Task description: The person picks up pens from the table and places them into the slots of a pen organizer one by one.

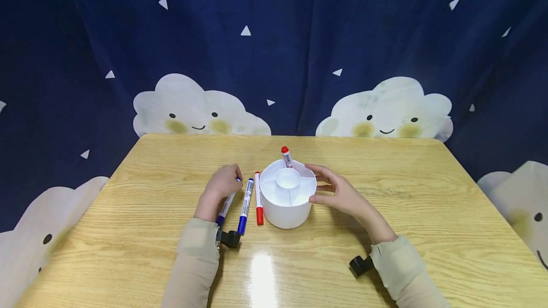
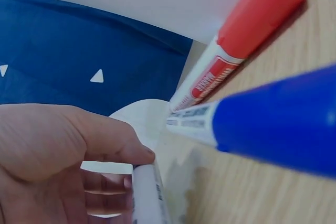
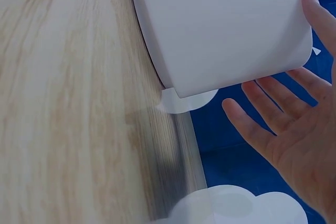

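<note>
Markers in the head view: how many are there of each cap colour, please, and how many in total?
Blue-capped markers: 2, one under the left hand, one lying free beside it.
Red-capped markers: 2, one lying on the table, one standing in the white holder.
Total: 4 markers.

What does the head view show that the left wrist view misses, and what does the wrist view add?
Head only: the right hand against the white divided holder, with a red marker standing inside it. Left wrist only: the fingertips pinching a marker barrel. Both: the left hand on a blue marker, plus a second blue marker and a red one lying alongside.
</note>
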`<state>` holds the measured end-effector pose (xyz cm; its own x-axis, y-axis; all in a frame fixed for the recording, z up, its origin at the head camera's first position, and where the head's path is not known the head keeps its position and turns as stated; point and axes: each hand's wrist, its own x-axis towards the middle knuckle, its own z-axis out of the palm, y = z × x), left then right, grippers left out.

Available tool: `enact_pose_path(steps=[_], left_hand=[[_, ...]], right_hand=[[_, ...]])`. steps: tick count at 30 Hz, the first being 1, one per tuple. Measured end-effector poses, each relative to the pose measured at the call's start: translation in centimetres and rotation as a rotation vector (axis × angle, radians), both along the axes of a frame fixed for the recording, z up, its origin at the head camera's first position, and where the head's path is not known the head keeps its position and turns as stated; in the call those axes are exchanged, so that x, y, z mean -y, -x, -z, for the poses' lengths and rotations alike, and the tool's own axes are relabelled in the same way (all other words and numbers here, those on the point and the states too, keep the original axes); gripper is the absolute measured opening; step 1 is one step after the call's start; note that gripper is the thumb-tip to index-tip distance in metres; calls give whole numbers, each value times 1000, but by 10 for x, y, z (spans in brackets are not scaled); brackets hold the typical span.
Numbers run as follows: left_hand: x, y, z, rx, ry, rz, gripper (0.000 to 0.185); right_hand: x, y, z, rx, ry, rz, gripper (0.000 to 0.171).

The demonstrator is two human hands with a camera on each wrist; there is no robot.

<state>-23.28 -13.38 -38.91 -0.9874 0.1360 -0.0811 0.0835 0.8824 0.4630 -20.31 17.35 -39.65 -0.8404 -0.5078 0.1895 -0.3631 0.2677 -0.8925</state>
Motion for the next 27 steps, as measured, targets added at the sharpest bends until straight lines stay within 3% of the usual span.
enact_pose_path(steps=[16, 27], left_hand=[[-3, -7, -23, -169, -103, -86, 25], [-12, -12, -41, -307, -133, -85, 26]], right_hand=[[1, -2, 0, -5, -5, -2, 70], [1, 0, 1, -15, 2, -1, 69]])
